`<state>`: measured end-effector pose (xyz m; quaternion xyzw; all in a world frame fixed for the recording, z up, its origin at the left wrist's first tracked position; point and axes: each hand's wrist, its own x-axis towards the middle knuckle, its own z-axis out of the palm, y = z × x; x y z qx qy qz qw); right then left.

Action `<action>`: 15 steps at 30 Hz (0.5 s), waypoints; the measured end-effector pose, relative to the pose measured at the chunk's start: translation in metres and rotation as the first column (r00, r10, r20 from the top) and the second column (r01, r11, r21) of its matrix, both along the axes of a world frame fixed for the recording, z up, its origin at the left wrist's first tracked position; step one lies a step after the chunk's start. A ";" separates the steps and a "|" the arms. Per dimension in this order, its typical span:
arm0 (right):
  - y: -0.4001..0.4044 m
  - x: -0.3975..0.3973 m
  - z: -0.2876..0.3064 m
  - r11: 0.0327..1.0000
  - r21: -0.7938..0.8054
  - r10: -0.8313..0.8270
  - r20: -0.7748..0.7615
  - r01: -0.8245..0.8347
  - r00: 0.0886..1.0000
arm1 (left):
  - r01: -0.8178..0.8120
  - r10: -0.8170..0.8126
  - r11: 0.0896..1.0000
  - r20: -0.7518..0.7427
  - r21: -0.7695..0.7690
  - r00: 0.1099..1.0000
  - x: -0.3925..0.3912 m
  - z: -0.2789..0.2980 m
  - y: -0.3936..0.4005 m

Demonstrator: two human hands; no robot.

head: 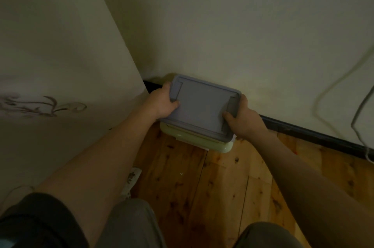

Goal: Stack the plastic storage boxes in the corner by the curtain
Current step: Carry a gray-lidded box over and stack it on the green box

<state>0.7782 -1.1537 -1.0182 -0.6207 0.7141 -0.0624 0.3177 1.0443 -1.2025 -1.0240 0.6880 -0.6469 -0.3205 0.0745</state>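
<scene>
A plastic storage box with a grey-lilac lid [202,106] is held over a pale green box [204,142] that stands on the wooden floor in the corner. Only the green box's front edge shows below it; whether the two touch I cannot tell. My left hand [162,104] grips the upper box's left end, thumb on the lid clip. My right hand [242,118] grips its right end the same way. The cream curtain [60,65] hangs just left of the boxes.
The pale wall [242,25] stands right behind the boxes, with a dark skirting board [303,132] along its foot. Cables [334,89] hang down the wall at the right. The plank floor [202,187] lies in front, my knees at the bottom edge.
</scene>
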 end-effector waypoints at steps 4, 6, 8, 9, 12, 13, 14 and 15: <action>-0.002 -0.005 0.003 1.000 -0.015 0.014 -0.042 -0.014 0.999 | -0.015 0.015 1.000 0.010 0.013 1.000 0.001 0.005 -0.001; -0.003 -0.008 0.006 1.000 -0.018 0.015 -0.053 -0.016 0.998 | -0.011 0.011 1.000 0.094 -0.003 0.996 0.001 0.010 -0.002; -0.006 -0.011 0.012 1.000 -0.007 0.022 -0.068 -0.023 0.997 | -0.009 0.017 0.999 0.200 -0.043 0.980 0.001 0.017 -0.002; -0.006 -0.012 0.018 1.000 -0.006 0.028 -0.080 -0.029 0.996 | -0.011 0.026 0.998 0.223 -0.067 0.974 0.000 0.023 -0.001; -0.007 -0.014 0.042 0.998 -0.053 0.017 -0.103 -0.022 0.995 | -0.046 0.074 0.988 0.193 -0.145 0.978 -0.004 0.045 0.001; -0.006 -0.014 0.053 0.997 -0.068 0.014 -0.107 -0.021 0.994 | -0.065 0.090 0.985 0.155 -0.161 0.984 -0.005 0.055 0.003; -0.006 -0.014 0.064 0.997 -0.081 0.007 -0.109 -0.016 0.994 | -0.087 0.106 0.982 0.111 -0.170 0.988 -0.007 0.065 0.005; -0.005 -0.013 0.078 0.996 -0.085 0.003 -0.105 -0.012 0.994 | -0.104 0.118 0.980 0.069 -0.171 0.991 -0.009 0.077 0.008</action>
